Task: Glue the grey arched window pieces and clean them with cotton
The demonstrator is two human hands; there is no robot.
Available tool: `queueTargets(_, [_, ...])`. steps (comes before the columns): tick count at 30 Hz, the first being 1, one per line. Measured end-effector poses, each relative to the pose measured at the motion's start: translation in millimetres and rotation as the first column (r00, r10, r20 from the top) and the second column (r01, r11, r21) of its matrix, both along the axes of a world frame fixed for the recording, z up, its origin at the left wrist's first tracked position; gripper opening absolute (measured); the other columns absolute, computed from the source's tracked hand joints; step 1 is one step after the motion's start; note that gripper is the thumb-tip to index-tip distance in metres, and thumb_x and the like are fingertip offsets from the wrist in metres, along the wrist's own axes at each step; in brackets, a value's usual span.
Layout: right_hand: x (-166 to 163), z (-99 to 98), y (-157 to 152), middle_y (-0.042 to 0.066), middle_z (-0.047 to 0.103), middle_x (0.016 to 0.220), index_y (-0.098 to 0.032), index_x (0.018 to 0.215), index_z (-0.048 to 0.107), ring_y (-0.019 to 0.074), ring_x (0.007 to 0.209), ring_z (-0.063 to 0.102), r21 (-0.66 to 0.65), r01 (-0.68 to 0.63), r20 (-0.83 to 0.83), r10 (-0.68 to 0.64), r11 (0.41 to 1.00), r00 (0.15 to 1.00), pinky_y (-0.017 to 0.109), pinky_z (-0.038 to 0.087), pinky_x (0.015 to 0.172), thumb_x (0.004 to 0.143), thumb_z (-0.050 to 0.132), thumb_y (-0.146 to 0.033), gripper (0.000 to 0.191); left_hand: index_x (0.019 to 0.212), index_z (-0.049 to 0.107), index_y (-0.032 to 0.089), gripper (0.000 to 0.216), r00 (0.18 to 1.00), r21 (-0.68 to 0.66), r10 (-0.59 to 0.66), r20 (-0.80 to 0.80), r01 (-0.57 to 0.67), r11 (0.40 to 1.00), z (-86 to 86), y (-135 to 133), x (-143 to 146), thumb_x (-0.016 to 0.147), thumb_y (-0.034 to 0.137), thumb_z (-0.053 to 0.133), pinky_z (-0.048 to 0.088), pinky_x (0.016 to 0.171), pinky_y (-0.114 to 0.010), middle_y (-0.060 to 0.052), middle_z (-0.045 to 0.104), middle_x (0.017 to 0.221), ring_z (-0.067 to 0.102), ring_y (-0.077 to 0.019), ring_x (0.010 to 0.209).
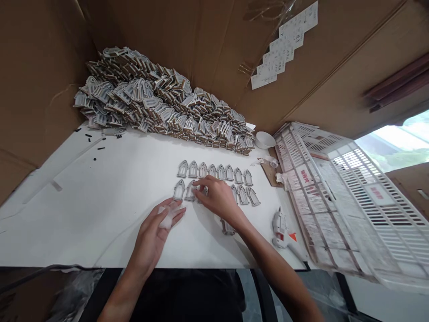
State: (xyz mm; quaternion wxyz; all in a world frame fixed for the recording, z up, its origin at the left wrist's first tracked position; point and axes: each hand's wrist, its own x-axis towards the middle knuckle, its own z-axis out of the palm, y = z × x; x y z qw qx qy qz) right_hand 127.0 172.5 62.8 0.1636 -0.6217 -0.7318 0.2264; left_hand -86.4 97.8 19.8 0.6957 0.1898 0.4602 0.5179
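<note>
My left hand (152,237) is palm up near the table's front, its thumb pressed over a small stack of translucent white sheets (166,218). My right hand (216,197) reaches over two rows of small grey arched window frames, thumb and index finger pinched together at one arched frame (190,191) of the nearer row. What those fingertips hold, if anything, is too small to tell. Left of it lies another arched frame (179,190). The far row (211,171) lies behind my right hand, which hides part of the nearer row. More frames (228,227) lie beneath my right wrist.
A large heap of arched frames (161,103) lines the cardboard wall at the back. At right are a glue gun (279,228), a white plastic crate (301,179), a white bowl (265,140) and a tape roll (272,162). Small black bits (101,148) lie at left.
</note>
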Motion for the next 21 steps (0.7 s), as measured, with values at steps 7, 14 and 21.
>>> queueTargets(7, [0.2,-4.5,-2.9,0.003,0.083,0.109,-0.026,0.121,0.086,0.0194,0.089,0.076,-0.014,-0.028,-0.073,0.027,0.999,0.997,0.029,0.049,0.078,0.103,0.076,-0.029,0.021,0.139,0.074,0.019,0.056,0.997,0.02,-0.055,-0.049,0.056,0.998,-5.3,-0.5,-1.1,0.093,0.048,0.088,0.05,0.13,-0.053,-0.014,0.078,0.144,0.071,-0.0371,0.139])
queueTargets(14, [-18.8,5.1,-8.4,0.0,0.085,0.109,-0.026,0.122,0.085,0.0149,0.081,0.073,-0.114,-0.241,-0.395,0.179,0.964,0.901,0.026,0.052,0.078,0.097,0.081,-0.021,0.025,0.149,0.067,0.023,0.069,0.958,0.073,-0.161,-0.239,0.183,0.98,-7.3,-0.9,2.5,0.092,0.056,0.089,0.062,0.113,-0.048,-0.013,0.075,0.148,0.071,-0.0388,0.139])
queueTargets(21, [-16.1,2.2,17.9,0.001,0.086,0.098,-0.025,0.115,0.087,0.0141,0.073,0.07,-0.114,-0.219,-0.473,0.141,0.969,0.87,0.025,0.051,0.071,0.096,0.082,-0.025,0.019,0.145,0.068,0.021,0.079,0.974,0.038,-0.091,-0.206,0.101,0.994,-0.2,3.3,5.6,0.082,0.059,0.096,0.063,0.108,-0.049,-0.014,0.081,0.136,0.075,-0.0396,0.132])
